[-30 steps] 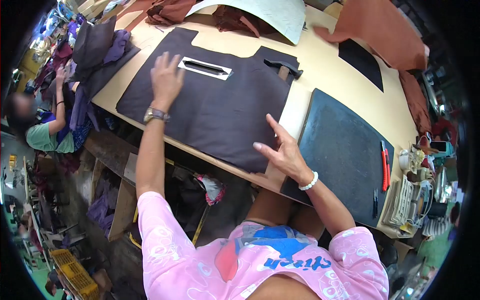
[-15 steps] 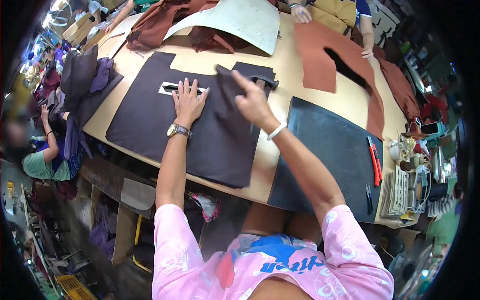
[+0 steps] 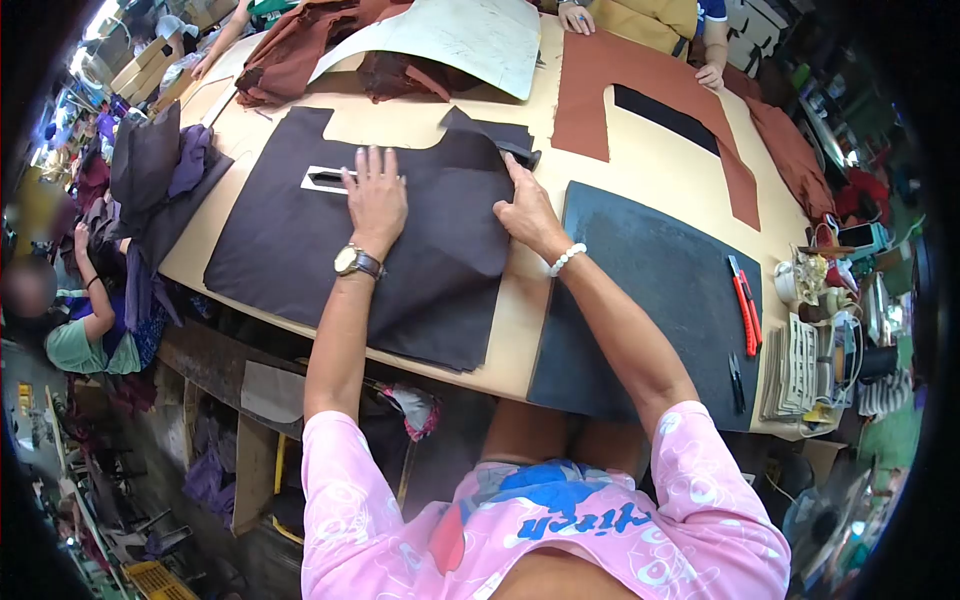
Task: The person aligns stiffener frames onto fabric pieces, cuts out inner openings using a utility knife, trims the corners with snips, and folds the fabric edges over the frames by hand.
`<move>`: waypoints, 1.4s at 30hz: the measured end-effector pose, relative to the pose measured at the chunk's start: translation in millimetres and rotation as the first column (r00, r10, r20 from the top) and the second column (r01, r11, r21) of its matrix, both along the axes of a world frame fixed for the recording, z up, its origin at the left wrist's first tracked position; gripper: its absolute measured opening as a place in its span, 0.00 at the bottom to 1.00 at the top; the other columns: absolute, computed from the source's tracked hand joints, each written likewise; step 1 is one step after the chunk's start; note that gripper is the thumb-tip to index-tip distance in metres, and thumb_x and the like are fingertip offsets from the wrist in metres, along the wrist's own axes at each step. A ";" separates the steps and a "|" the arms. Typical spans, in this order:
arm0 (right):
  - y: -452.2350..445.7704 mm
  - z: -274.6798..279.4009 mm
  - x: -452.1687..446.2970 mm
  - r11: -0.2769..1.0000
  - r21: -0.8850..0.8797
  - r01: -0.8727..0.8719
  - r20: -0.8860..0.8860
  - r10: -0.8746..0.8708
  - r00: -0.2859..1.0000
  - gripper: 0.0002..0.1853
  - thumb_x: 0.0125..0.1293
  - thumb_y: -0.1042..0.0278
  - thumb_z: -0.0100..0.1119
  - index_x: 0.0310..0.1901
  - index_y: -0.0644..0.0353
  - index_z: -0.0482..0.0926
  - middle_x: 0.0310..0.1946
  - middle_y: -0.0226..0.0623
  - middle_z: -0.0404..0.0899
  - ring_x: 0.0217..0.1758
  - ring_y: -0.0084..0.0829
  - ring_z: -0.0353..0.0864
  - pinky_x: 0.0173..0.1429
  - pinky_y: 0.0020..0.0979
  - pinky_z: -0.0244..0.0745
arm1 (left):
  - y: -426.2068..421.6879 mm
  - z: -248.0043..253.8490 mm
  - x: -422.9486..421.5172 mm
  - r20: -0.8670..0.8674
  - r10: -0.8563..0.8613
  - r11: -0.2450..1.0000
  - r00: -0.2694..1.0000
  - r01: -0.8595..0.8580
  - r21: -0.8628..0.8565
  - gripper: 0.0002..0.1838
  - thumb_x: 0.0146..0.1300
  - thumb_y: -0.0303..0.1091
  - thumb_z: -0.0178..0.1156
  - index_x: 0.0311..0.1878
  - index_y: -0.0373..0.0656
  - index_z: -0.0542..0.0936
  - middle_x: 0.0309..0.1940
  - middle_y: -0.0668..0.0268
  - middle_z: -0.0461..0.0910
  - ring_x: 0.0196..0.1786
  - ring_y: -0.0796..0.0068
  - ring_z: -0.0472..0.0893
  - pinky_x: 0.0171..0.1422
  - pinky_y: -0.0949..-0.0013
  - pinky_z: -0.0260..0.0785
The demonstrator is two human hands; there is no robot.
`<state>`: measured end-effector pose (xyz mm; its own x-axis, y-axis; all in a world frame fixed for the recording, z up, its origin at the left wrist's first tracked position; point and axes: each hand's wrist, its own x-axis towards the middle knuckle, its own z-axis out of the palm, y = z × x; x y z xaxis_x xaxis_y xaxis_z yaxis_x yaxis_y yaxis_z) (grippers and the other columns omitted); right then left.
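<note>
Dark brown cloth (image 3: pixel 290 240) lies flat on the bench (image 3: pixel 650 178) beneath and around the left hand (image 3: pixel 378 205), its layered edge on the near side. I read the left hand as opened out, palm down, fingers somewhat spread, pressing on the cloth. Its fingertips cover one end of a white slotted template (image 3: pixel 318 180); the rest shows just left of them.

Right hand (image 3: pixel 528 208): at the cloth's right edge, index finger extended forward, thumb apart from it. The cloth bulges up beside these fingers; from my remote view I cannot tell whether they grip it. Just past the index fingertip, a dark tool (image 3: pixel 520 155) shows partly, its remainder hidden.

Right of the right hand: a black mat (image 3: pixel 640 300) bearing a red-handled cutter (image 3: pixel 744 305) and dark snips (image 3: pixel 736 382). Farther beyond, another person's hands (image 3: pixel 710 76) touch rust-coloured cloth (image 3: pixel 583 100). Beyond the left hand, I note a curved white sheet (image 3: pixel 450 40).
</note>
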<state>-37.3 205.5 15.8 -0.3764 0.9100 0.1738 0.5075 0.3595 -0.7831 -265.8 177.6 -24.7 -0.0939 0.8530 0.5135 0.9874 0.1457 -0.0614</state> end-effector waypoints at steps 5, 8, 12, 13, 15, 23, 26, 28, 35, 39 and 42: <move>4.6 -10.5 1.8 0.976 -0.175 0.134 -0.229 -0.172 0.958 0.34 0.56 0.76 0.48 0.66 0.72 0.55 0.56 0.60 0.69 0.59 0.49 0.72 0.64 0.35 0.65 | 5.2 -4.7 43.2 0.211 -0.258 0.963 0.943 0.269 -0.025 0.26 0.66 0.45 0.50 0.62 0.39 0.67 0.65 0.52 0.63 0.68 0.52 0.60 0.67 0.44 0.54; 9.3 -19.2 11.7 0.939 -0.337 0.071 -0.382 -0.206 0.901 0.30 0.59 0.74 0.46 0.64 0.72 0.58 0.49 0.56 0.74 0.43 0.46 0.81 0.52 0.35 0.74 | 5.0 -16.4 46.3 0.263 -0.263 0.951 0.928 0.295 -0.089 0.28 0.67 0.49 0.47 0.65 0.42 0.65 0.67 0.52 0.60 0.69 0.51 0.58 0.69 0.45 0.51; 21.1 -16.4 5.0 0.974 -0.172 0.147 -0.115 -0.168 0.979 0.31 0.57 0.71 0.52 0.63 0.71 0.59 0.42 0.54 0.77 0.35 0.43 0.83 0.43 0.37 0.77 | 3.6 -14.5 47.3 0.282 -0.222 0.945 0.933 0.277 -0.172 0.29 0.68 0.51 0.43 0.68 0.46 0.62 0.69 0.52 0.58 0.70 0.50 0.56 0.71 0.46 0.47; 24.2 -15.5 -0.8 0.973 -0.133 0.190 -0.010 -0.193 0.981 0.35 0.52 0.64 0.59 0.61 0.70 0.60 0.40 0.55 0.78 0.40 0.49 0.82 0.45 0.39 0.77 | 3.6 -15.0 46.9 0.248 -0.237 0.949 0.939 0.279 -0.148 0.29 0.67 0.50 0.44 0.67 0.45 0.63 0.68 0.51 0.59 0.70 0.50 0.58 0.70 0.46 0.49; 17.3 -9.5 -13.5 0.974 0.034 0.222 0.181 -0.224 0.958 0.36 0.49 0.60 0.61 0.58 0.70 0.62 0.40 0.57 0.79 0.43 0.52 0.80 0.48 0.40 0.76 | 2.7 -11.5 49.5 0.178 -0.267 0.953 0.947 0.287 -0.099 0.28 0.65 0.49 0.46 0.65 0.45 0.65 0.66 0.49 0.61 0.68 0.49 0.60 0.68 0.46 0.53; 45.2 -1.1 7.8 0.950 -0.146 0.277 -0.038 -0.285 0.958 0.40 0.46 0.55 0.62 0.61 0.68 0.62 0.50 0.62 0.75 0.54 0.52 0.76 0.60 0.38 0.69 | 40.2 44.2 70.1 0.135 -0.158 0.766 0.978 0.208 -0.608 0.19 0.48 0.33 0.55 0.46 0.41 0.77 0.44 0.52 0.77 0.50 0.56 0.77 0.47 0.57 0.73; 40.8 12.1 25.7 0.946 -0.142 0.293 -0.140 -0.312 0.940 0.35 0.49 0.57 0.60 0.59 0.65 0.67 0.49 0.59 0.76 0.54 0.49 0.77 0.59 0.36 0.70 | 53.6 37.6 75.9 0.130 -0.247 0.833 0.960 0.279 -0.478 0.24 0.48 0.32 0.58 0.52 0.45 0.76 0.44 0.55 0.78 0.47 0.58 0.78 0.42 0.63 0.75; 26.9 33.1 34.6 0.953 -0.141 0.266 -0.184 -0.290 0.939 0.33 0.50 0.58 0.59 0.58 0.64 0.69 0.48 0.57 0.77 0.53 0.48 0.77 0.58 0.36 0.70 | 55.6 33.3 80.4 0.034 -0.329 0.854 0.944 0.313 -0.415 0.31 0.49 0.33 0.62 0.60 0.53 0.71 0.46 0.58 0.76 0.50 0.58 0.76 0.47 0.60 0.74; 4.5 35.0 10.3 0.997 -0.080 0.020 -0.145 -0.031 0.989 0.29 0.53 0.55 0.55 0.55 0.61 0.74 0.48 0.52 0.79 0.52 0.47 0.78 0.57 0.36 0.71 | 51.8 25.5 86.1 0.067 -0.257 0.852 0.964 0.259 -0.454 0.27 0.51 0.34 0.61 0.57 0.46 0.71 0.49 0.61 0.72 0.54 0.59 0.73 0.53 0.52 0.67; 0.1 29.8 -8.1 0.990 -0.139 0.020 -0.007 -0.021 1.000 0.28 0.53 0.55 0.54 0.55 0.59 0.74 0.46 0.50 0.79 0.50 0.48 0.78 0.55 0.40 0.72 | 27.9 5.7 65.5 -0.031 -0.178 0.950 0.983 0.164 -0.266 0.26 0.54 0.39 0.59 0.56 0.39 0.71 0.59 0.57 0.69 0.63 0.57 0.67 0.61 0.46 0.60; 6.5 8.3 -17.6 0.990 -0.064 0.125 0.094 -0.118 0.989 0.28 0.55 0.56 0.53 0.57 0.59 0.72 0.47 0.55 0.77 0.48 0.52 0.78 0.54 0.42 0.72 | -7.6 4.3 65.5 0.099 -0.124 0.988 0.987 0.132 -0.078 0.29 0.57 0.43 0.58 0.59 0.36 0.69 0.63 0.54 0.65 0.68 0.55 0.61 0.65 0.42 0.55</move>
<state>-54.9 212.0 24.1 -0.2735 0.9586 0.0789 0.6132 0.2370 -0.7535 -200.3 170.0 -20.3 -0.0251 0.9007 0.4337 0.9996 0.0155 0.0256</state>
